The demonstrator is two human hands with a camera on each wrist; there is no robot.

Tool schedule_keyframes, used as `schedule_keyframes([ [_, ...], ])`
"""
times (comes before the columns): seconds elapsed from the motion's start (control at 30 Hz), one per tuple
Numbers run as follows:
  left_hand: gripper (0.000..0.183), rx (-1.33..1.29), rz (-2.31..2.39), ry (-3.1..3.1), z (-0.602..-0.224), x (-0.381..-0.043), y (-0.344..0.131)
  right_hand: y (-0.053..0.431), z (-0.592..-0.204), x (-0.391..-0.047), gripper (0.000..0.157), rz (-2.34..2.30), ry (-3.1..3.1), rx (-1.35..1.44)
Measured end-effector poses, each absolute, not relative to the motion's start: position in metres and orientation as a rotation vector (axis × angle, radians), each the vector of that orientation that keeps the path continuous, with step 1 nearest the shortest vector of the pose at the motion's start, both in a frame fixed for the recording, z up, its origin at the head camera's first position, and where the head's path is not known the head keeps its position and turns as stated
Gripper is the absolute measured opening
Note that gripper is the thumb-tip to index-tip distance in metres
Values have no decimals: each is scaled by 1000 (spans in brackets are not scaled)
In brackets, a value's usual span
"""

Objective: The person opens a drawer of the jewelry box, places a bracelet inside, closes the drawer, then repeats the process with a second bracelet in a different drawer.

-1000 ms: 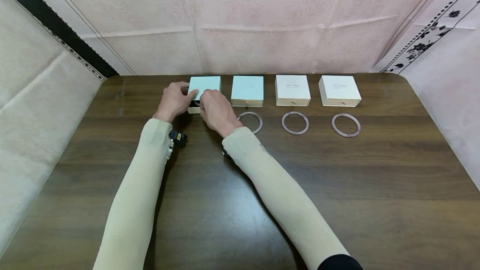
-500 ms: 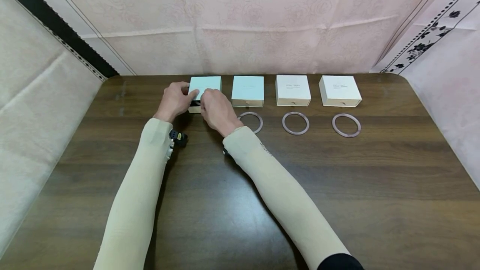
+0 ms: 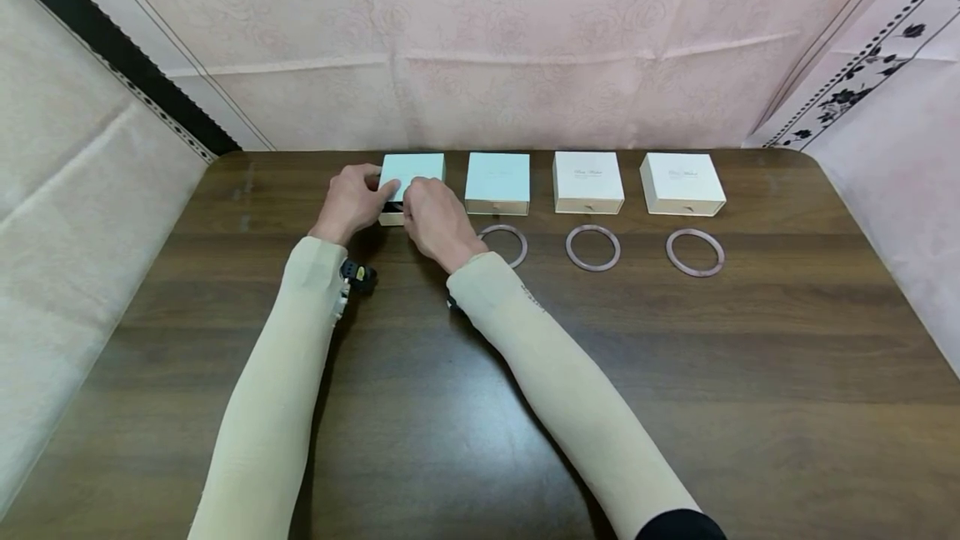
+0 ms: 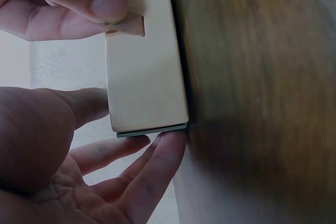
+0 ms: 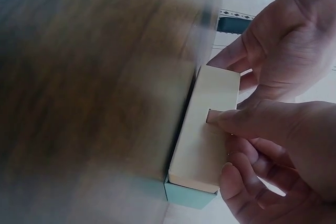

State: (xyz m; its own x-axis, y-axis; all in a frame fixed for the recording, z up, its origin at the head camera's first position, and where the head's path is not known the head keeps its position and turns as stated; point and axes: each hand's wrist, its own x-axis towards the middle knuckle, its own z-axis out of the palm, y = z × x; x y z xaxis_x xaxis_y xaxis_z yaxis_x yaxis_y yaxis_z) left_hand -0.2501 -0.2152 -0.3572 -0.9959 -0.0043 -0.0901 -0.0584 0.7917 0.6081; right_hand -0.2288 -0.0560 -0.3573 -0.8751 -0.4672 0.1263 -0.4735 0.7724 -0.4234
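A teal-topped drawer box (image 3: 412, 167) sits leftmost in the row, its cream drawer (image 4: 144, 82) slid partway out, with a dark strip of the inside showing. My left hand (image 3: 348, 205) holds this box at its left end, thumb over the top and fingers along the side. The right hand (image 3: 438, 223) pinches the small pull tab (image 5: 214, 116) on the drawer's front between thumb and finger. Most of the drawer's inside is hidden by my right hand. Just right of that hand lies a pale purple bangle (image 3: 519, 238), partly covered by it.
To the right stand another teal box (image 3: 497, 177) and two white boxes, one in the middle (image 3: 587, 176) and one farther right (image 3: 682, 177). Before the white boxes lie two more bangles, one left (image 3: 572, 253) and one right (image 3: 693, 272). Pale cloth (image 3: 480, 98) hangs behind the wooden table (image 3: 480, 440).
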Motion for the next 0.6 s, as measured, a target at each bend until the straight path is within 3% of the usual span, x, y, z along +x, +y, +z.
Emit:
schedule_keyframes([
  [0.6,48,-42,994,2896,-358,-250,-215,-57,-354,-231,40,779,-2982,711],
])
